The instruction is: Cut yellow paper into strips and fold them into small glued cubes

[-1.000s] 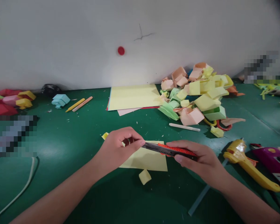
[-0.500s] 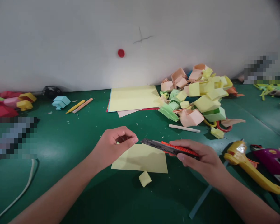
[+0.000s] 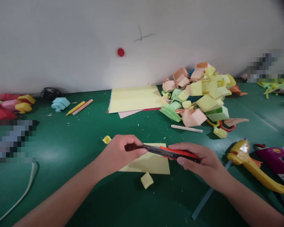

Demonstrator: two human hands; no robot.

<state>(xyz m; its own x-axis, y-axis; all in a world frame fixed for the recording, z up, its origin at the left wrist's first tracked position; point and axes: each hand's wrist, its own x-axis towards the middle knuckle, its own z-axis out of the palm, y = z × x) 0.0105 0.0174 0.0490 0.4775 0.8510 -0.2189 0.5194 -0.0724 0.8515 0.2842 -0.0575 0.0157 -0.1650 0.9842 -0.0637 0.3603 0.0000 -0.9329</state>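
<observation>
Counting 1 L hand [image 3: 121, 156] & 1 R hand [image 3: 203, 160], w/ 1 util. knife [image 3: 171, 153] betw. them. Also 1 yel. sheet [image 3: 153, 164], 1 yel. cube-like pc. [image 3: 147, 180], 1 open yel. pc. [image 3: 106, 139] nr L hand. Adding 1 yel. pen [image 3: 75, 108], 1 peach pen [image 3: 82, 107], 1 white marker [image 3: 186, 128]. Then 1 lt.-blue box [image 3: 61, 103], 1 black bundle [image 3: 50, 93], 1 yel. glue gun [image 3: 240, 153], 1 translucent strip [image 3: 203, 203], 1 purple tool [image 3: 273, 160], 2 handle loops [image 3: 228, 129], 1 white cable [image 3: 30, 181], 1 red disc [image 3: 121, 52]. Seeing min. 4 sheets in back stack [image 3: 134, 99], exact qty unclear. Can't count paper pile [image 3: 210, 104] at R or folded heap [image 3: 4, 112] far L: too much overlap.
</observation>
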